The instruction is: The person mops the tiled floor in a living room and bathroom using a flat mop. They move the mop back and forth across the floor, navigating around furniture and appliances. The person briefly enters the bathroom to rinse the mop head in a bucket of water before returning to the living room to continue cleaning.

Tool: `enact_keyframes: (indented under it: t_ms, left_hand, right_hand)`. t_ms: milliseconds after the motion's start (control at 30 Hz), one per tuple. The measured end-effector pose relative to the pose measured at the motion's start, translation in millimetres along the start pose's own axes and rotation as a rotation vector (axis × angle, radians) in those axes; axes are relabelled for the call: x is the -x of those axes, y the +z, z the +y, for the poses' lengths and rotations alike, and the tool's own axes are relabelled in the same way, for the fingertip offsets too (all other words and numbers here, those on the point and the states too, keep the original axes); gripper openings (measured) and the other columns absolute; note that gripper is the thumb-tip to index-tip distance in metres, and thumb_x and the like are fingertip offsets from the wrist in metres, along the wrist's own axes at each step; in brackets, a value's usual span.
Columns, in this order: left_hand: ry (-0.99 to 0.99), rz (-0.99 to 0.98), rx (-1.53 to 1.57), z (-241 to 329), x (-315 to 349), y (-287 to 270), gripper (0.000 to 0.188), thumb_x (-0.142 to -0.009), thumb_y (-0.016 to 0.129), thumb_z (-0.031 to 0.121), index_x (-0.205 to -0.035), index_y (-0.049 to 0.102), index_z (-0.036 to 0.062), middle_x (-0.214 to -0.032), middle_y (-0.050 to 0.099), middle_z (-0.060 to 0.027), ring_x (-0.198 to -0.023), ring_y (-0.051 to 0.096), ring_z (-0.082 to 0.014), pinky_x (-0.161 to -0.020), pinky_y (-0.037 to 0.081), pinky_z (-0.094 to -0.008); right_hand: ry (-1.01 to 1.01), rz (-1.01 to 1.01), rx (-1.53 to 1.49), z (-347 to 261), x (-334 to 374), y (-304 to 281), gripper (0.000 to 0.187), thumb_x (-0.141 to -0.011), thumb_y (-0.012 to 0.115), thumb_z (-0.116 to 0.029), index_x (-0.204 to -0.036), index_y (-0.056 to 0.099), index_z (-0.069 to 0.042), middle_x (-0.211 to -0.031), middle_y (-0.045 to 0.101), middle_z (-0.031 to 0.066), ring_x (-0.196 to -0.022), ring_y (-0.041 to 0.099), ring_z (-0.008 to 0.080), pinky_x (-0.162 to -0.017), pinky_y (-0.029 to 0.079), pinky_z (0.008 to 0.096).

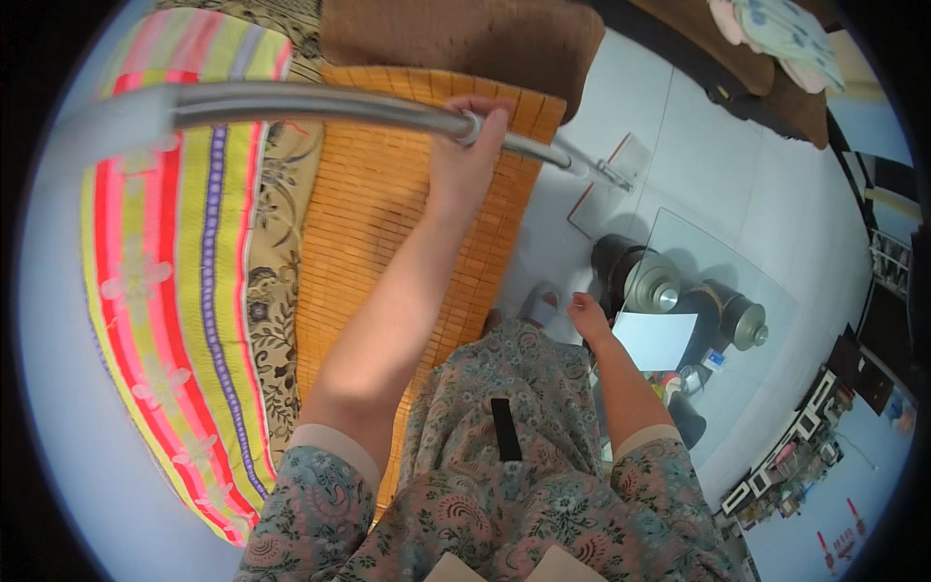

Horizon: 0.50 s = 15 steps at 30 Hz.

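My left hand point(464, 160) is closed around the shaft of a flat mop point(330, 99), a long silver metal pole. The pole runs across the upper view, from a blurred pale grip at the left to a metal hinge low over the floor. At its far end lies a flat, whitish rectangular head point(609, 189) with reddish-brown edges. My right hand point(588, 318) hangs low beside the glass table point(766, 262), fingers loosely curled, with nothing visible in them. Its fingers are small in view.
Left, a bamboo mat point(378, 213) covers a seat beside a striped, colourful cloth point(145, 252). Dark stools with metallic tops point(655, 284) show through the glass, near a white sheet point(655, 339). A slippered foot point(540, 303) stands on the pale tiled floor point(703, 145). A brown sofa stands beyond.
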State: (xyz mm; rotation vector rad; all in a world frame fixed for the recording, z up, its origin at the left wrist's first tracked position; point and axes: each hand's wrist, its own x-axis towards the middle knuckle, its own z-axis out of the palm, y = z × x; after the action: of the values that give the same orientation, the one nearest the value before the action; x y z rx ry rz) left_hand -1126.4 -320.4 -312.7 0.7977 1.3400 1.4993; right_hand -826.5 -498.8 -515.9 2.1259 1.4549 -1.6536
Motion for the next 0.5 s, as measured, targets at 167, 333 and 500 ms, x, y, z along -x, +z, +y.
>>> enact_keyframes:
  t_ms: [167,333,500]
  left_hand:
    - [0.067,0.017,0.039,-102.9,-28.8,20.7,0.015,-0.088,0.056,0.007,-0.1,0.048,0.0025,-0.099,0.059,-0.0082,-0.095,0.055,-0.0134,-0.086,0.044,-0.0265]
    - [0.071,-0.244,-0.037,-213.9,-43.8,25.9,0.019,-0.091,0.052,0.018,-0.103,0.056,0.0038,-0.111,0.059,-0.016,-0.106,0.054,-0.0219,-0.098,0.038,-0.0344]
    - [-0.029,-0.304,-0.007,-254.9,-61.7,30.2,0.017,-0.095,0.047,0.021,-0.103,0.051,0.0072,-0.105,0.061,-0.01,-0.101,0.055,-0.0181,-0.09,0.045,-0.032]
  right_hand:
    - [0.007,0.07,-0.22,60.1,-66.1,44.5,0.045,-0.084,0.059,-0.022,-0.123,0.05,-0.002,-0.114,0.059,0.0151,-0.105,0.057,0.0249,-0.087,0.044,0.0321]
    - [0.124,0.18,-0.336,57.4,-134.8,63.2,0.047,-0.083,0.057,-0.017,-0.124,0.046,0.002,-0.117,0.055,0.0181,-0.101,0.058,0.0271,-0.084,0.046,0.0343]
    - [0.234,0.282,-0.344,129.3,-220.4,98.2,0.049,-0.083,0.058,-0.016,-0.128,0.043,-0.001,-0.121,0.054,0.0156,-0.108,0.054,0.0237,-0.088,0.043,0.032]
